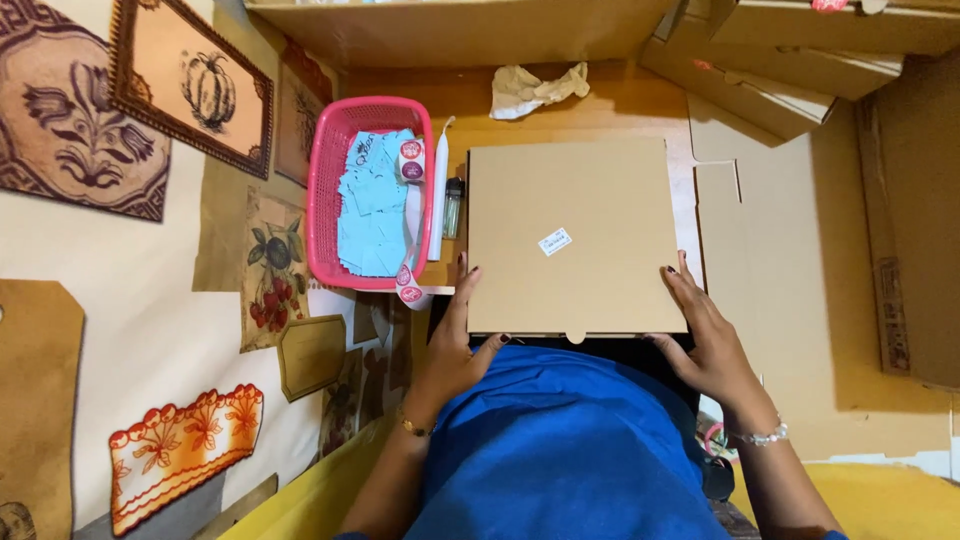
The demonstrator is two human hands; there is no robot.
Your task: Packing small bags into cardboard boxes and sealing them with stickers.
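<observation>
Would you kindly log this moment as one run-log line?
left hand: grips near-left corner of flat brown cardboard box | right hand: grips near-right corner | box: closed | pink plastic basket: left of box

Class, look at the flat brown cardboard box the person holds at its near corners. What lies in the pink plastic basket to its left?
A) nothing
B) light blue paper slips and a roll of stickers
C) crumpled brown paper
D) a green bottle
B: the pink plastic basket holds light blue paper slips and a roll of stickers, left of the flat brown cardboard box.
</observation>
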